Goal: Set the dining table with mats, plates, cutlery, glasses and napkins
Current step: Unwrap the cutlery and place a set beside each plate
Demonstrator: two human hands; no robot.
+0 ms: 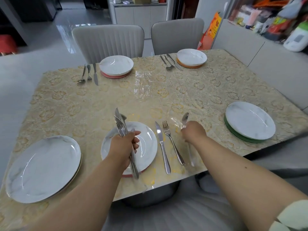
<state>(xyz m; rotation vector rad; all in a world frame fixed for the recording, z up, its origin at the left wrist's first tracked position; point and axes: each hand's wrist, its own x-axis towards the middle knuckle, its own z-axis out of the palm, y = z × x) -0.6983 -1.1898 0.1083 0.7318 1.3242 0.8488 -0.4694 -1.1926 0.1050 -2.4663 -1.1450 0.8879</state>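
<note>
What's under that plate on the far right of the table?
A green mat shows under the plate along its near-left edge; the rest of it is covered.

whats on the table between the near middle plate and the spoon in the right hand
A knife and a fork lie side by side there, seen in the head view.

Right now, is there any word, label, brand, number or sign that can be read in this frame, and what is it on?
No text can be read.
Orange and yellow sign behind the far right chair: printed marks, too blurred to read.
Packages on the cluttered counter at right: labels too small and blurred.
Plates, cutlery and tablecloth: no lettering visible.
</note>
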